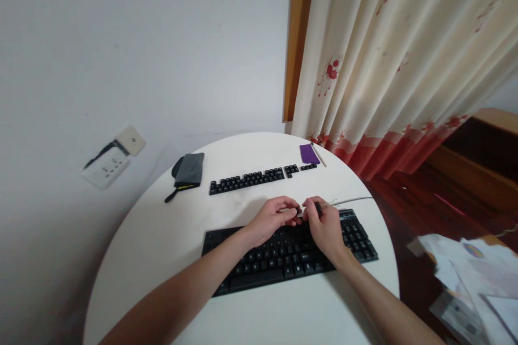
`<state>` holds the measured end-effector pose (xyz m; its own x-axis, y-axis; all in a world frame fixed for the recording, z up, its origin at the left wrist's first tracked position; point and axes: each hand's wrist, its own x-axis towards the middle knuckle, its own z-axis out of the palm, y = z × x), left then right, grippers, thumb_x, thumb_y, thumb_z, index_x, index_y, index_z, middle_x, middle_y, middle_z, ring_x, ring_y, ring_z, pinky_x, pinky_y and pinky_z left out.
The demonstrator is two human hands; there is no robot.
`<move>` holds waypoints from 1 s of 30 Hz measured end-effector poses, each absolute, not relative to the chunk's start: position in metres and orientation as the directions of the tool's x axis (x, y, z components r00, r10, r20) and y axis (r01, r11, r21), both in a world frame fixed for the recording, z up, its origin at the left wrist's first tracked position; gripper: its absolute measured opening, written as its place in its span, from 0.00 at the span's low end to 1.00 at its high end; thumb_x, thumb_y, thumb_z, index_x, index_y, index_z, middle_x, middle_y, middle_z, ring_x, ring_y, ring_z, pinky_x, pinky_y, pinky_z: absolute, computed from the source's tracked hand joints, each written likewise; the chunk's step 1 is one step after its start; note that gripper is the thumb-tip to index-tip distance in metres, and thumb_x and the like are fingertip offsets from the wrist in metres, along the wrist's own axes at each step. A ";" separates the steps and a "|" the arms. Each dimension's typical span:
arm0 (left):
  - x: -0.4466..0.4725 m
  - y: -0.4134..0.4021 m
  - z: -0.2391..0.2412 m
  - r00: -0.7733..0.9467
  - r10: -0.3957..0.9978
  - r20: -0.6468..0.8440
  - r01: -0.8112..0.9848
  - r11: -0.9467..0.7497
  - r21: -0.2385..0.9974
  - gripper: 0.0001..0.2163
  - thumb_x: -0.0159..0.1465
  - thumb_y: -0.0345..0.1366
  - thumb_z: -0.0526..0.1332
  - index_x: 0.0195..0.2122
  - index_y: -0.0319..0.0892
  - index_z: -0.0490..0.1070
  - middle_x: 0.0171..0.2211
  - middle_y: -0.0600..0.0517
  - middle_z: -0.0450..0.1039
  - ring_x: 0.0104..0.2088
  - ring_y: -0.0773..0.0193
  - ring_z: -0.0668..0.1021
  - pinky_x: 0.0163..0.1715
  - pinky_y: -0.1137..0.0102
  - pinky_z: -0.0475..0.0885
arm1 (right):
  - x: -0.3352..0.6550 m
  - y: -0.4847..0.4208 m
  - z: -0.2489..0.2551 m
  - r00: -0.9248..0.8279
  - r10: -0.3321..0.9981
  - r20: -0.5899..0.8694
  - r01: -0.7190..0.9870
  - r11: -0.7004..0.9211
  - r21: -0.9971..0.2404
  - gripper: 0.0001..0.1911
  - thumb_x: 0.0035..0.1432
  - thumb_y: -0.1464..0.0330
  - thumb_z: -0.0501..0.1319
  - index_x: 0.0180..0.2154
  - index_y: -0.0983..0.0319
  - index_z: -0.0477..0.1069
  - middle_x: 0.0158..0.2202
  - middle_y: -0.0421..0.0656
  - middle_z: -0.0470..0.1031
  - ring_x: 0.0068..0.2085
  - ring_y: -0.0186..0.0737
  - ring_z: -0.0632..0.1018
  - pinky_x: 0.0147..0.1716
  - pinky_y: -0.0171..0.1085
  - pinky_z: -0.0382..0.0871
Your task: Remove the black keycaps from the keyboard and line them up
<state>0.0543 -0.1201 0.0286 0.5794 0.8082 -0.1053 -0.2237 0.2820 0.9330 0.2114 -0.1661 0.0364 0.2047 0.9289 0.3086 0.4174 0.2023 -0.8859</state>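
A black keyboard (283, 259) lies on a round white table (162, 248), and both my hands are over its far edge. My left hand (272, 218) is curled, its fingertips pinching a small dark piece, probably a keycap (298, 209). My right hand (326, 226) is closed too, fingers pinched on a small black thing (318, 207) right beside the left fingertips. The two hands nearly touch. A row of loose black keycaps (246, 179) lies farther back on the table.
A grey pouch with a black strap (188, 170) sits at the table's back left. A purple cloth (308, 153) and a thin stick (319, 156) lie at the back. The keyboard's white cable (352, 200) runs right. A curtain (396, 64) hangs behind; papers (469, 275) lie on the floor.
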 end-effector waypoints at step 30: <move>0.054 -0.112 0.021 0.446 0.878 -0.175 -0.455 0.390 0.800 0.14 0.59 0.37 0.69 0.42 0.36 0.73 0.41 0.44 0.75 0.38 0.64 0.77 0.40 0.69 0.70 | 0.229 -0.139 0.040 -0.129 0.910 0.394 0.591 0.390 -0.707 0.04 0.59 0.68 0.62 0.37 0.60 0.74 0.32 0.42 0.73 0.29 0.37 0.70 0.32 0.36 0.65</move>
